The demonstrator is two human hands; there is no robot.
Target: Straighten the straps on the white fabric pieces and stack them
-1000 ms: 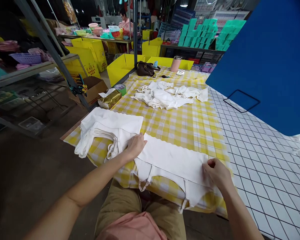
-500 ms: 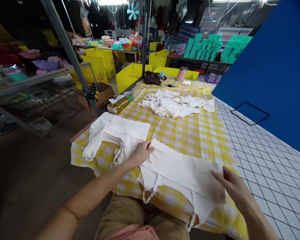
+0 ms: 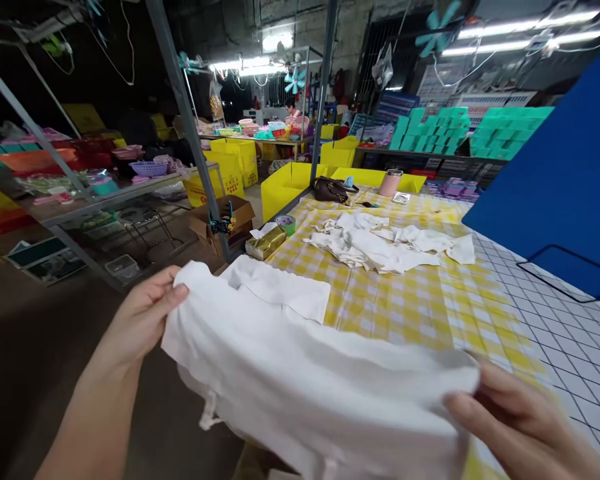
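Observation:
A white camisole with thin straps (image 3: 300, 373) is stretched between my two hands, lifted above the table edge and blurred by motion. My left hand (image 3: 147, 313) pinches one end of its hem, thumb on top. At the other end my right hand (image 3: 510, 407) grips the fabric between thumb and fingers. The straps dangle below, towards me. Behind it, partly covered, lies a stack of white camisoles (image 3: 290, 290) on the yellow checked cloth (image 3: 380, 307). Farther back sits a loose heap of white garments (image 3: 375, 243).
A gold tissue pack (image 3: 267, 241) and green tape roll (image 3: 286, 225) lie at the left edge. A dark handbag (image 3: 331, 190) and pink cup (image 3: 391, 182) stand at the far end. A blue panel (image 3: 560, 180) rises at right. Across the room sits a person (image 3: 293, 113).
The camisole has come up off the table, held by both hands. My left hand has moved left to its far end. The view has tilted up and turned left.

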